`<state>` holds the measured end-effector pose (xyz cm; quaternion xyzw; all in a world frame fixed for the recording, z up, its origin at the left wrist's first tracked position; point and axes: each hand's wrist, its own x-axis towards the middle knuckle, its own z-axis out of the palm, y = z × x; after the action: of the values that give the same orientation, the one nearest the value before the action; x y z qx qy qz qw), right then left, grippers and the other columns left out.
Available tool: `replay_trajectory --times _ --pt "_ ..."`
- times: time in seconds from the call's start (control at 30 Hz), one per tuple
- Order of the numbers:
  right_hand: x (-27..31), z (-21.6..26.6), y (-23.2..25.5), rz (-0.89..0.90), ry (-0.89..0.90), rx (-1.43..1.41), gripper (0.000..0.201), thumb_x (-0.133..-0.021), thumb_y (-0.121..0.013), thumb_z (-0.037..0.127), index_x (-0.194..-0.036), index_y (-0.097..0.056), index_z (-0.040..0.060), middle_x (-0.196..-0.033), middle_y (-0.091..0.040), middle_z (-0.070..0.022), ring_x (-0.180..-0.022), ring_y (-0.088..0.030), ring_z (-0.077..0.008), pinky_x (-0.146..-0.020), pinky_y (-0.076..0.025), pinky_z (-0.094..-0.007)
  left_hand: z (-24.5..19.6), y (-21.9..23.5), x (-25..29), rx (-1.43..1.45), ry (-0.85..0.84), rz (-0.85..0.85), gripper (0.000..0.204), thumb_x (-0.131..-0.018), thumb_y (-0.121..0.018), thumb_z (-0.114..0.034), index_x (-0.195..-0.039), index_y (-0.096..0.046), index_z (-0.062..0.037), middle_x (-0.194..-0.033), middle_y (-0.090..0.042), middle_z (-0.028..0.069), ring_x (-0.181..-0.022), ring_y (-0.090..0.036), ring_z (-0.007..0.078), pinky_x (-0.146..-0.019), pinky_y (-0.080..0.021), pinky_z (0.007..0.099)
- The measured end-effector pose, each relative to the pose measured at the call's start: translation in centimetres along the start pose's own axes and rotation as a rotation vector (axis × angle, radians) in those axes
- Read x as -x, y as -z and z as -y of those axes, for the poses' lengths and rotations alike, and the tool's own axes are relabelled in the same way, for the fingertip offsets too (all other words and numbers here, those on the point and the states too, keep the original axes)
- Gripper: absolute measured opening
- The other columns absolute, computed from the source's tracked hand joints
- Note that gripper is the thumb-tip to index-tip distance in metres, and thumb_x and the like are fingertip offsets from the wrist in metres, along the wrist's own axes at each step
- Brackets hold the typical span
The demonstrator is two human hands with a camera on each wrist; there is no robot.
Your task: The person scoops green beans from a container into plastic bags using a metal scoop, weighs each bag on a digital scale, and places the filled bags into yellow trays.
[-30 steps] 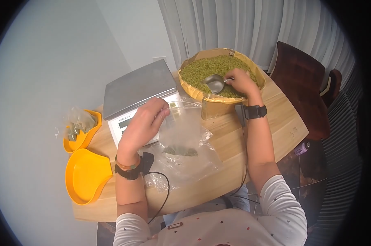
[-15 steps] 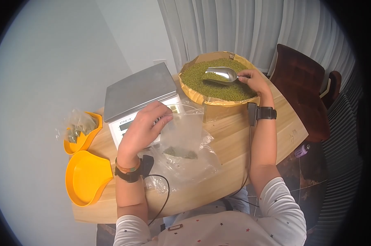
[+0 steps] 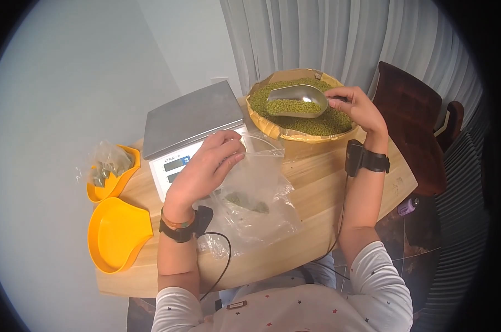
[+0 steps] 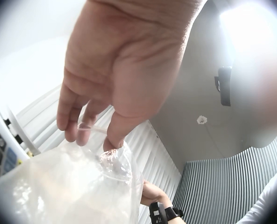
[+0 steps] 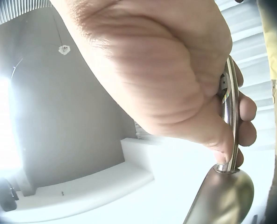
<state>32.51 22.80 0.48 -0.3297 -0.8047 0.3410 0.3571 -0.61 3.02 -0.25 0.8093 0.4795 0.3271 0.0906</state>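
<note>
The left hand (image 3: 209, 166) holds the upper edge of a clear plastic bag (image 3: 261, 174), which has a little green matter low inside it. From the left wrist view, the thumb and fingers of the hand (image 4: 122, 70) spread the mouth of the bag (image 4: 77, 182). Above a box of green beans (image 3: 333, 123), the right hand (image 3: 364, 110) grips the handle of a metal scoop (image 3: 311, 94) with beans in it. The right wrist view has the fingers of the hand (image 5: 166, 70) round the handle, and the scoop's back (image 5: 222, 198) below.
A scale (image 3: 192, 119) stands behind the left hand. At the left of the table (image 3: 317, 205) are an empty yellow tray (image 3: 115, 238) and another yellow tray (image 3: 131, 161) holding small filled bags (image 3: 112, 160). A brown chair (image 3: 408, 122) is at the right.
The right hand has lifted the scoop out of the beans and moved right and nearer the camera; beans now show in it. The left hand has shifted slightly right with the bag's edge.
</note>
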Motion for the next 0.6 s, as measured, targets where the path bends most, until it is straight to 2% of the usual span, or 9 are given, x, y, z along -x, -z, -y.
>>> replay_trajectory --times 0.13,0.2,0.23,0.3,0.33,0.4,0.43,0.5,0.6 --pt "1.1 3.4 -0.8 0.029 0.098 0.076 0.022 -0.091 -0.069 0.007 -0.11 -0.07 -0.0035 -0.097 -0.073 -0.0089 -0.095 -0.063 -0.0152 -0.088 -0.049 -0.0312 -0.1 -0.2 -0.1 0.017 0.002 0.005 0.014 -0.098 -0.06 -0.014 -0.105 -0.062 -0.0013 -0.117 -0.057 0.0145 -0.109 -0.054 0.0339 -0.094 -0.046 0.0386" --pt "1.4 4.4 -1.4 0.028 0.253 0.159 0.021 -0.09 -0.07 0.007 -0.109 -0.071 -0.0007 -0.095 -0.072 -0.0101 -0.091 -0.064 -0.0212 -0.084 -0.05 -0.0333 0.0 -0.3 -0.2 0.006 -0.006 0.004 0.012 -0.098 -0.06 -0.013 -0.104 -0.061 -0.0016 -0.12 -0.057 0.0142 -0.108 -0.055 0.0327 -0.093 -0.046 0.037" --pt "1.6 5.2 -1.7 0.031 0.251 0.155 0.021 -0.09 -0.07 0.007 -0.109 -0.071 -0.0007 -0.095 -0.072 -0.0101 -0.091 -0.064 -0.0212 -0.084 -0.05 -0.0333 0.1 -0.3 -0.2 -0.005 -0.017 0.004 0.01 -0.098 -0.06 -0.011 -0.103 -0.06 -0.0018 -0.122 -0.058 0.0138 -0.107 -0.057 0.0314 -0.091 -0.047 0.0355" --pt "2.1 7.1 -2.5 0.02 0.308 0.376 0.018 -0.087 -0.07 0.008 -0.104 -0.072 0.0019 -0.089 -0.069 -0.0106 -0.087 -0.062 -0.0286 -0.087 -0.048 -0.0366 0.2 -0.4 -0.2 -0.01 -0.036 -0.004 0.011 -0.098 -0.06 -0.012 -0.103 -0.06 -0.0018 -0.122 -0.058 0.014 -0.106 -0.057 0.0317 -0.091 -0.047 0.0356" --pt "2.3 7.6 -3.0 0.03 0.304 0.372 0.018 -0.087 -0.07 0.008 -0.104 -0.072 0.0019 -0.089 -0.069 -0.0106 -0.087 -0.062 -0.0286 -0.087 -0.048 -0.0366 0.3 -0.4 -0.1 -0.016 -0.059 -0.015 0.012 -0.098 -0.061 -0.012 -0.103 -0.06 -0.0018 -0.122 -0.058 0.0141 -0.106 -0.057 0.0321 -0.091 -0.047 0.0356" --pt "2.7 8.6 -4.1 -0.013 0.406 0.584 0.015 -0.084 -0.071 0.007 -0.098 -0.074 0.0045 -0.083 -0.064 -0.0094 -0.086 -0.058 -0.0307 -0.094 -0.042 -0.04 0.5 -0.4 -0.1 -0.005 -0.052 -0.007 0.012 -0.098 -0.061 -0.012 -0.104 -0.06 -0.0018 -0.122 -0.058 0.0144 -0.104 -0.057 0.0324 -0.09 -0.047 0.0361" --pt "2.8 9.1 -4.7 -0.003 0.404 0.583 0.015 -0.084 -0.071 0.007 -0.098 -0.074 0.0045 -0.083 -0.064 -0.0094 -0.086 -0.058 -0.0307 -0.094 -0.042 -0.04 0.4 -0.3 -0.1 -0.001 -0.057 0.0 0.012 -0.098 -0.061 -0.012 -0.104 -0.06 -0.0017 -0.122 -0.058 0.0147 -0.103 -0.058 0.0328 -0.09 -0.047 0.0366" --pt "3.1 10.1 -5.7 -0.048 0.511 0.691 0.014 -0.082 -0.07 0.005 -0.096 -0.074 0.005 -0.08 -0.061 -0.0079 -0.089 -0.058 -0.027 -0.1 -0.037 -0.0415 0.2 -0.2 0.1 0.023 -0.033 -0.014 0.013 -0.097 -0.062 -0.011 -0.104 -0.06 -0.001 -0.12 -0.058 0.0156 -0.1 -0.058 0.0342 -0.088 -0.048 0.0373" --pt "3.6 11.7 -7.1 -0.068 0.563 0.771 0.015 -0.081 -0.069 0.004 -0.095 -0.075 0.0041 -0.08 -0.06 -0.0077 -0.09 -0.057 -0.026 -0.099 -0.038 -0.0422 0.5 0.0 0.2 -0.004 -0.021 0.001 0.014 -0.096 -0.063 -0.011 -0.105 -0.06 0.0 -0.113 -0.06 0.016 -0.097 -0.058 0.0354 -0.085 -0.048 0.0373"
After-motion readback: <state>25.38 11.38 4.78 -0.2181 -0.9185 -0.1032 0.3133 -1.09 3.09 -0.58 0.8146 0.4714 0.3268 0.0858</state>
